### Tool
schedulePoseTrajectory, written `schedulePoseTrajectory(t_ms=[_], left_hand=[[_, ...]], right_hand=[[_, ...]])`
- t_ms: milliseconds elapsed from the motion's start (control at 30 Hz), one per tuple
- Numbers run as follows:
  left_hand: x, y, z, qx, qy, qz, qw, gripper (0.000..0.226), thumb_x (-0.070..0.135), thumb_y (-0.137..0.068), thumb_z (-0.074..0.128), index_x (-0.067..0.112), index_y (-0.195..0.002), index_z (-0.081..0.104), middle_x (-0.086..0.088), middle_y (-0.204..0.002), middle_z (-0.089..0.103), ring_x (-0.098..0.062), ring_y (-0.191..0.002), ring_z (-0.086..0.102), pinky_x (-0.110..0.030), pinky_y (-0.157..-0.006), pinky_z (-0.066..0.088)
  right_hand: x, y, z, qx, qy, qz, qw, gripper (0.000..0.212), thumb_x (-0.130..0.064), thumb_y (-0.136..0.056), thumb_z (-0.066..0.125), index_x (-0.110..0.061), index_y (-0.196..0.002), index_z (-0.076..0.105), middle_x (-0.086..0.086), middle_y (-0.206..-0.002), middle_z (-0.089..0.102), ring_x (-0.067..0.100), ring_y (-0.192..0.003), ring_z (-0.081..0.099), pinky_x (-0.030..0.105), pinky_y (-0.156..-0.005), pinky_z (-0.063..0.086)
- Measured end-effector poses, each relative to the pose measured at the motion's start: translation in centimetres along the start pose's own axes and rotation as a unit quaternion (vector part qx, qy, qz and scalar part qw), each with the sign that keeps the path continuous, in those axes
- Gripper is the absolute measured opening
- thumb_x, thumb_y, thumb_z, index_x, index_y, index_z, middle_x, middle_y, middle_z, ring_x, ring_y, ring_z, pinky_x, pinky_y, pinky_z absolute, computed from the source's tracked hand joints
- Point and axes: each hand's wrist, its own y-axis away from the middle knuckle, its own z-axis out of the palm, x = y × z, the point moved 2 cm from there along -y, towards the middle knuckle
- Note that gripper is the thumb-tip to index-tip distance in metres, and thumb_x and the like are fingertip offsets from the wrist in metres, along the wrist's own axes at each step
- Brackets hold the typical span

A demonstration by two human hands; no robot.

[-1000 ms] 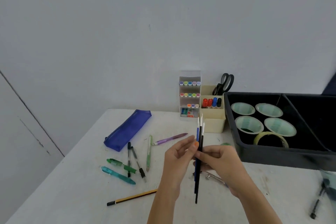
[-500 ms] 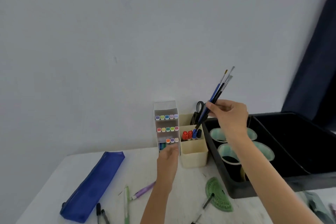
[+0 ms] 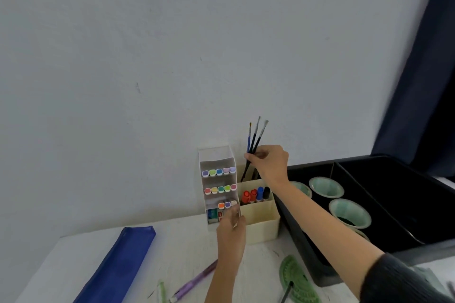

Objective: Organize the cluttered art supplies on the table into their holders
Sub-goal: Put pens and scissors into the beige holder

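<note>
Here our right grip (image 3: 269,162) pinches three brushes (image 3: 253,140) nearly upright, bristles up, their tails inside the back compartment of the holder (image 3: 261,222) straight below, so they need only slide down lengthwise, while our left grip (image 3: 231,231), too blurred to read, rests against the rack (image 3: 216,162) beside it.

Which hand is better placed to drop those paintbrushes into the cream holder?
Right. The right hand grips the paintbrushes, their lower ends inside the back compartment of the cream holder; the left hand only rests by the marker rack.
</note>
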Motion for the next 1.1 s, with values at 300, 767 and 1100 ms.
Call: schedulePoseTrajectory(t_ms=[300,767,1100], left_hand=[[-1.1,-0.7,-0.4,-0.002,0.031,0.024,0.999,0.046,-0.011,-0.088,0.052,0.005,-0.131,0.049,-0.009,-0.129,0.055,-0.023,-0.118,0.054,-0.007,-0.080,0.046],[0.0,0.2,-0.5,0.019,-0.056,0.040,0.997,0.038,-0.004,-0.088,0.056,0.007,-0.124,0.057,-0.008,-0.123,0.060,-0.018,-0.108,0.058,-0.017,-0.087,0.048],[5.6,5.5,-2.1,0.110,0.012,0.096,0.989,0.021,0.014,-0.090,0.059,0.019,-0.110,0.066,0.009,-0.100,0.066,-0.001,-0.089,0.059,-0.011,-0.075,0.044]], right_hand=[[1.3,-0.4,1.8,-0.085,0.088,-0.002,0.993,0.014,-0.012,-0.077,0.074,0.001,-0.074,0.071,0.008,-0.068,0.067,0.010,-0.056,0.056,0.007,-0.053,0.039],[2.1,0.6,1.5,-0.133,0.080,0.075,0.985,0.022,-0.002,-0.075,0.074,0.003,-0.095,0.069,0.013,-0.090,0.069,0.013,-0.078,0.061,0.008,-0.061,0.043],[-0.6,6.3,-5.6,-0.045,-0.069,0.071,0.994,0.031,-0.003,-0.081,0.068,-0.015,-0.109,0.066,0.004,-0.091,0.070,0.018,-0.082,0.065,0.032,-0.079,0.056]])
